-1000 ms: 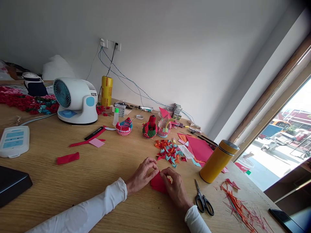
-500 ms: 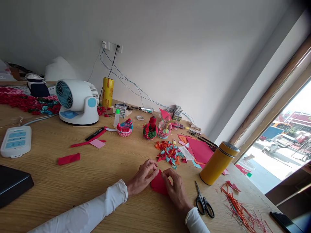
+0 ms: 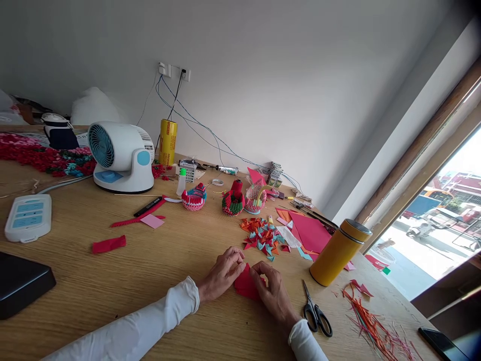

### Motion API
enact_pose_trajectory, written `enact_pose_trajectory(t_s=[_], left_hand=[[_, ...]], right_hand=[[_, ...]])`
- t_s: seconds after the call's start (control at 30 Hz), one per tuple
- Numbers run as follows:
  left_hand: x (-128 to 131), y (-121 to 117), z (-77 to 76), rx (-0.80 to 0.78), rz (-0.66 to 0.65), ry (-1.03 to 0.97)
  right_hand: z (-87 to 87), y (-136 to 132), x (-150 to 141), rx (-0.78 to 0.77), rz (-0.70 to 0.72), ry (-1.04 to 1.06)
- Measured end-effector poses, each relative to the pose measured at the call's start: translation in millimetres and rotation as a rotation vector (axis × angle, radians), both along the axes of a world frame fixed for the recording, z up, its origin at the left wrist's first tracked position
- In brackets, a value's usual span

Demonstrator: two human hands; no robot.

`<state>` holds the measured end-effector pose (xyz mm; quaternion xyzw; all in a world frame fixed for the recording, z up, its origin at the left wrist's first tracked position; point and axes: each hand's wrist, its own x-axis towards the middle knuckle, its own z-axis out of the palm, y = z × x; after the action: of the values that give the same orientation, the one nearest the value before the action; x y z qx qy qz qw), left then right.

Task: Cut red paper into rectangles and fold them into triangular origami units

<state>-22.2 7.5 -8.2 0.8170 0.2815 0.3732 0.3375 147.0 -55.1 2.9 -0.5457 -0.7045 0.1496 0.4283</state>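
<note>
A small red paper sheet (image 3: 245,286) lies flat on the wooden table (image 3: 158,271) in front of me. My left hand (image 3: 222,273) pinches its upper corner with curled fingers. My right hand (image 3: 273,292) rests on the sheet's right side, fingertips pressed down on its top edge next to the left hand's fingers. Both arms wear white sleeves. Just beyond my hands sits a heap of small folded paper triangles (image 3: 263,236) in orange, red and teal.
Black scissors (image 3: 316,312) lie right of my right hand, beside a yellow metal flask (image 3: 338,252). Red sheets (image 3: 310,230), paper strips (image 3: 370,326), folded paper models (image 3: 233,199), a white fan (image 3: 120,156), a power strip (image 3: 27,217) and a phone (image 3: 441,344) share the table.
My hands have hardly moved on the red sheet. The view has shifted slightly to the left, so things on the table sit a little further right.
</note>
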Motion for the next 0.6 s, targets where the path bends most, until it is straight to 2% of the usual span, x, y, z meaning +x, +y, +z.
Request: enact_pose_trajectory(t_s=[0.13,0.3,0.4,0.6], left_hand=[[-1.9,-0.7,3.2,-0.069,0.083,-0.029],[-4.5,-2.9,7.9,-0.111,0.1,0.039],[-4.6,-5.8,12.2,-0.101,0.115,0.089],[-4.7,-7.6,13.1,-0.04,0.088,0.154]], right_hand=[[3.6,5.1,7.5,-0.008,-0.059,0.058],[0.0,12.9,22.1,-0.009,-0.172,0.096],[-2.3,11.3,24.8,-0.021,-0.141,0.043],[2.3,0.7,24.8,-0.091,0.018,-0.153]])
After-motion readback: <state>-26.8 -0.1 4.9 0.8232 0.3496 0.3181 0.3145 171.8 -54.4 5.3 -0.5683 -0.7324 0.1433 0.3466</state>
